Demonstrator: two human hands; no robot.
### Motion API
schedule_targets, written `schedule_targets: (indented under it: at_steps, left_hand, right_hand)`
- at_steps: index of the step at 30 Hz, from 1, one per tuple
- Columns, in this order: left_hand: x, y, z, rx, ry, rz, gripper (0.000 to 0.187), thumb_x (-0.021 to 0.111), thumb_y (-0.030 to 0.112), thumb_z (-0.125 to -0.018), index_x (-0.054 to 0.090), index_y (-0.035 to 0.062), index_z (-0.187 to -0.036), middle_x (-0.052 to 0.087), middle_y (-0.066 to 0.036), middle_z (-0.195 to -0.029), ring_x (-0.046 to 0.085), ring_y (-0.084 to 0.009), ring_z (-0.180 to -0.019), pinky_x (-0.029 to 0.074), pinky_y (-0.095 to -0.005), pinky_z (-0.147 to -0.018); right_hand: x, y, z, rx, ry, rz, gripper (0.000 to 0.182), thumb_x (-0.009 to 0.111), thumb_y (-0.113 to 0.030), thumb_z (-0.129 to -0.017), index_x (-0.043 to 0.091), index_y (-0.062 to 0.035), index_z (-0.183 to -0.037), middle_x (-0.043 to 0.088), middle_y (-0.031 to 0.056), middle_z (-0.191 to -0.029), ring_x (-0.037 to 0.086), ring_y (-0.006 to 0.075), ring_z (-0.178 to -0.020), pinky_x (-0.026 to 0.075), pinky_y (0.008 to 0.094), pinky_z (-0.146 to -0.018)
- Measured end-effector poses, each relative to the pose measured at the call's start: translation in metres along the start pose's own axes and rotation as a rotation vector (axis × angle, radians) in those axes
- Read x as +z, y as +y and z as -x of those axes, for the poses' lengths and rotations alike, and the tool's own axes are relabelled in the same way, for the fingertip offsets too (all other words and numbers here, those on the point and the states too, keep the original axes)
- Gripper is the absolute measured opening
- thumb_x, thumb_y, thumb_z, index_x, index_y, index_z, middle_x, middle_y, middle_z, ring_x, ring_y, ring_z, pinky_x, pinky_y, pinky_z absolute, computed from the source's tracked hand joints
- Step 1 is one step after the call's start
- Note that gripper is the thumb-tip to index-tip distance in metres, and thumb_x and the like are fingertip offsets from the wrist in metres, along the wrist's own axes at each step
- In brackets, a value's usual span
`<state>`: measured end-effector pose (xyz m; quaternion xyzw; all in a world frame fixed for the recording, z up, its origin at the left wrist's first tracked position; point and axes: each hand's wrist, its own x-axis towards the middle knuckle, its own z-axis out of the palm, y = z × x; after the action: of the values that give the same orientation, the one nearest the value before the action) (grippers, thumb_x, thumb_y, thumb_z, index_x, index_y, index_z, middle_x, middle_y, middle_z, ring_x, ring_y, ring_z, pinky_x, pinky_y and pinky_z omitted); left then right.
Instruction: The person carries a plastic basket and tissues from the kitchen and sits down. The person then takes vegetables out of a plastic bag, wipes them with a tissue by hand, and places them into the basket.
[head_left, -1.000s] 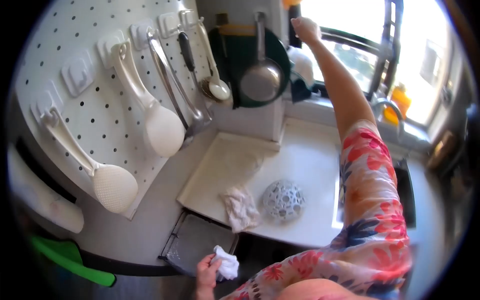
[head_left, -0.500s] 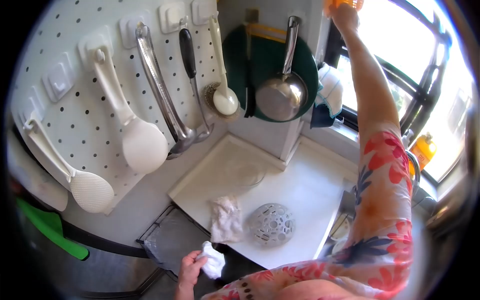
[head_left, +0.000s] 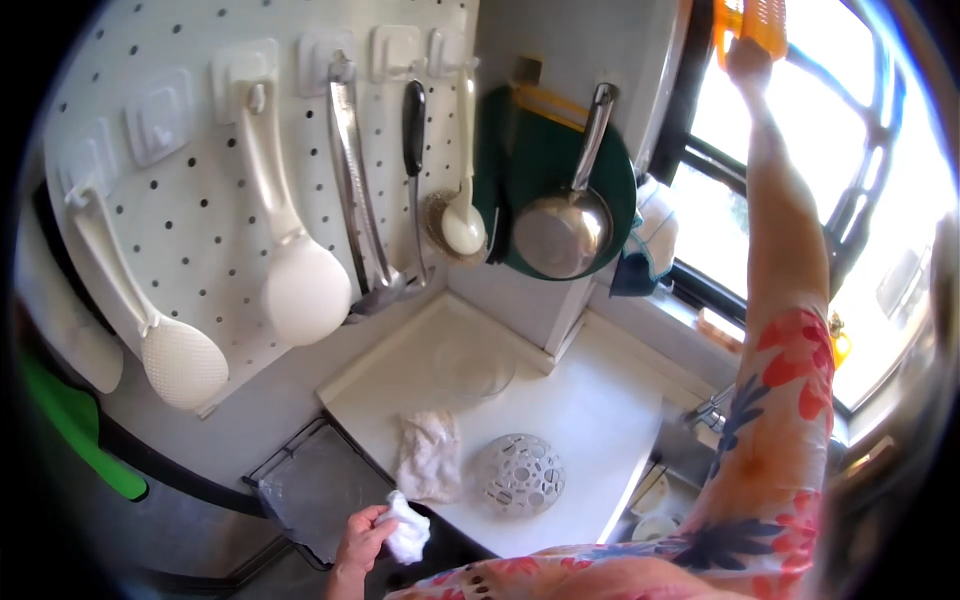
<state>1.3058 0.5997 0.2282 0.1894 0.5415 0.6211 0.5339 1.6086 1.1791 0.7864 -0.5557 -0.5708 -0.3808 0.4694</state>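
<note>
Low in the view, my left hand (head_left: pixel 362 540) is closed around a crumpled white cloth (head_left: pixel 408 530), held over the counter's front edge. My right arm stretches up toward the window, and my right hand (head_left: pixel 749 66) grips an orange slotted plastic basket (head_left: pixel 765 28), partly cut off by the top edge. On the white counter (head_left: pixel 590 400) are a domed metal piece with round holes (head_left: pixel 523 476) and a beige cloth (head_left: pixel 430 457) beside it. Behind them is a clear round dish (head_left: pixel 474 368).
A white pegboard (head_left: pixel 205 230) holds hanging ladles and rice paddles (head_left: pixel 308 290). A small steel pan (head_left: pixel 563 232) hangs in front of a dark green round board (head_left: pixel 618 180). At right are a faucet (head_left: pixel 708 412) and a sink with dishes (head_left: pixel 655 527). A dark wire-framed tray (head_left: pixel 320 490) lies at left.
The view has shifted, so more of the orange basket shows at the top. My right hand still holds it near the window, and my left hand keeps the white cloth.
</note>
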Motion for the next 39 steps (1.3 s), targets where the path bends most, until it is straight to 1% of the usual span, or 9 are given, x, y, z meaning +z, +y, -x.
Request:
schedule_targets:
  at_steps: [3,5,6,16,22,27,30,36,39]
  left_hand:
    - [-0.003,0.002,0.002,-0.001,0.016,-0.025,0.025,0.062,0.003,-0.078,0.059,-0.0031,-0.101,0.064,-0.006,-0.086,0.059,-0.0110,-0.073,0.048,-0.0238,-0.068]
    - [-0.007,0.005,0.009,-0.024,0.058,-0.094,0.025,0.062,0.003,-0.077,0.060,-0.0021,-0.101,0.063,-0.005,-0.085,0.059,-0.0109,-0.073,0.048,-0.0239,-0.067]
    - [-0.003,0.015,0.015,-0.055,0.108,-0.144,0.025,0.063,0.004,-0.076,0.060,-0.0007,-0.101,0.063,-0.005,-0.085,0.058,-0.0107,-0.074,0.047,-0.0238,-0.068]
    - [-0.083,0.014,0.046,0.021,-0.108,-0.216,0.027,0.059,0.012,-0.082,0.057,-0.0029,-0.104,0.061,-0.002,-0.086,0.054,-0.0068,-0.079,0.044,-0.0231,-0.071]
    - [-0.172,-0.011,0.101,0.001,-0.218,-0.138,0.028,0.060,0.010,-0.082,0.058,-0.0036,-0.107,0.063,-0.004,-0.089,0.056,-0.0078,-0.079,0.045,-0.0221,-0.072]
    - [-0.347,-0.010,0.230,0.076,-0.077,-0.091,0.028,0.059,0.010,-0.080,0.058,-0.0031,-0.105,0.063,-0.006,-0.088,0.057,-0.0097,-0.078,0.046,-0.0240,-0.072]
    - [-0.294,0.011,0.183,0.002,0.112,-0.136,0.032,0.060,0.011,-0.080,0.056,-0.0037,-0.108,0.062,-0.007,-0.092,0.057,-0.0113,-0.081,0.045,-0.0251,-0.073]
    - [-0.353,0.000,0.231,0.047,0.406,-0.019,0.038,0.060,0.010,-0.080,0.052,-0.0048,-0.114,0.060,-0.009,-0.099,0.056,-0.0134,-0.087,0.045,-0.0263,-0.076]
    - [-0.394,-0.017,0.255,0.040,0.478,0.054,0.034,0.061,0.012,-0.082,0.053,-0.0043,-0.112,0.060,-0.007,-0.094,0.055,-0.0114,-0.085,0.045,-0.0262,-0.074]
  right_hand:
    - [-0.018,0.006,0.002,-0.069,0.081,0.125,0.036,0.039,-0.033,-0.091,0.063,-0.0068,-0.096,0.064,0.0156,-0.095,0.062,0.0304,-0.093,0.051,0.0412,-0.075]
    - [-0.071,-0.003,0.019,-0.413,0.648,0.343,0.026,0.047,-0.024,-0.087,0.062,-0.0044,-0.092,0.061,0.0140,-0.083,0.060,0.0271,-0.077,0.051,0.0376,-0.069]
    - [-0.088,-0.004,0.035,-0.494,0.639,0.303,0.025,0.047,-0.024,-0.087,0.062,-0.0043,-0.092,0.061,0.0136,-0.082,0.060,0.0267,-0.076,0.050,0.0373,-0.068]
    - [-0.238,0.019,0.257,-0.499,-0.564,-0.319,0.021,0.052,-0.023,-0.085,0.062,-0.0038,-0.088,0.059,0.0099,-0.075,0.056,0.0225,-0.066,0.046,0.0341,-0.059]
    - [-0.403,0.003,0.351,-0.365,-0.909,-0.314,0.019,0.056,-0.022,-0.083,0.062,-0.0035,-0.086,0.058,0.0077,-0.070,0.053,0.0199,-0.060,0.043,0.0322,-0.054]
    - [-0.535,-0.093,0.429,-0.370,-1.081,-0.390,0.018,0.058,-0.021,-0.082,0.062,-0.0032,-0.084,0.057,0.0058,-0.067,0.051,0.0178,-0.055,0.041,0.0306,-0.049]
    - [-0.462,-0.095,0.436,-0.399,-1.255,-0.465,0.018,0.060,-0.021,-0.082,0.062,-0.0031,-0.083,0.057,0.0047,-0.064,0.049,0.0166,-0.052,0.039,0.0297,-0.047]
    - [-0.496,-0.272,0.534,-0.901,-1.469,-0.666,0.016,0.061,-0.014,-0.079,0.060,0.0006,-0.072,0.049,0.0090,-0.053,0.046,0.0142,-0.046,0.034,0.0298,-0.043]
    - [-0.502,-0.349,0.581,-0.863,-1.545,-0.804,0.015,0.061,-0.012,-0.079,0.060,0.0014,-0.072,0.049,0.0110,-0.051,0.046,0.0143,-0.044,0.035,0.0295,-0.043]
